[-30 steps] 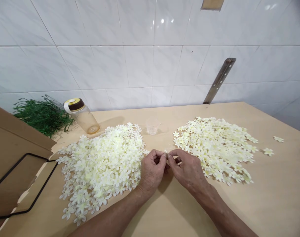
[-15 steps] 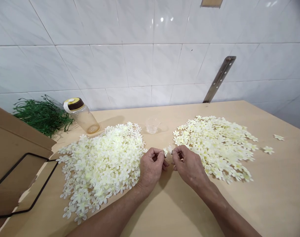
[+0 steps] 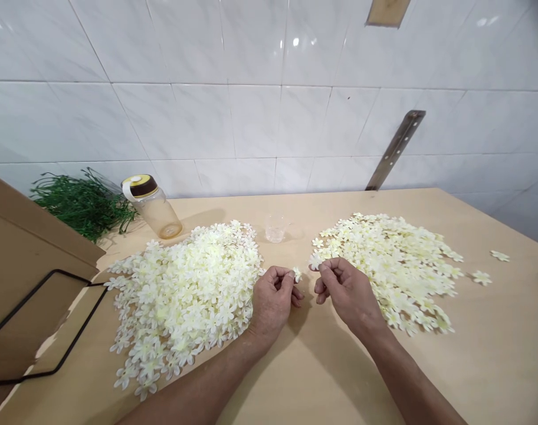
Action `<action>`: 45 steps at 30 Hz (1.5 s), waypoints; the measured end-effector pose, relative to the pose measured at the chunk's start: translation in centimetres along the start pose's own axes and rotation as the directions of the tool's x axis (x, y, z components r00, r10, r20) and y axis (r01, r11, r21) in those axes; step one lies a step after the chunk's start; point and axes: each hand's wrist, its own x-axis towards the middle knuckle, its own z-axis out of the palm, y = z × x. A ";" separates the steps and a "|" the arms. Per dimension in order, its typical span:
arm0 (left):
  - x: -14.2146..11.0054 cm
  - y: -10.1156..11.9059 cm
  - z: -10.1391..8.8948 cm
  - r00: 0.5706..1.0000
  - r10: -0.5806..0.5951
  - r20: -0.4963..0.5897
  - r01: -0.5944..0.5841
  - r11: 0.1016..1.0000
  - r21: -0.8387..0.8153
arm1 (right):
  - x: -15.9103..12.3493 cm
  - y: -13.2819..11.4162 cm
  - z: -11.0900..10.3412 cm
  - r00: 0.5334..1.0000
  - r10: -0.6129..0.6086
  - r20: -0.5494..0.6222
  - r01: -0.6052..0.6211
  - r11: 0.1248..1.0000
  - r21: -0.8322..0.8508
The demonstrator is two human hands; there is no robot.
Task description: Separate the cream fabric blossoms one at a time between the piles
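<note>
Between the thumb and forefinger of my left hand (image 3: 272, 300) is a small cream artificial flower (image 3: 297, 274). My right hand (image 3: 346, 292) pinches another white flower (image 3: 315, 261) at its fingertips, a short gap away from the left. A large heap of cream-white flowers (image 3: 193, 295) spreads beside my left hand. Past my right hand lies a second, flatter pile of yellowish-white flowers (image 3: 402, 265). A small clear plastic cup (image 3: 275, 229) stands on the table behind my hands.
A clear bottle (image 3: 158, 213) with a brown and yellow lid stands at the back left, near green artificial stems (image 3: 81, 203). A cardboard box (image 3: 34, 277) and a black wire frame (image 3: 74, 332) are at the left. Two loose flowers (image 3: 481, 278) lie far right on the wooden table (image 3: 494, 354).
My right hand has drawn slightly away from the left, with a white flower now plainly at its fingertips. My left hand stays nearly still. The view has tilted a little.
</note>
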 end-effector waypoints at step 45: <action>0.0 0.4 -0.1 0.994 -0.020 0.104 0.026 0.998 -0.062 | -0.4 0.1 0.9 0.925 -0.366 0.101 0.356 0.743 -0.567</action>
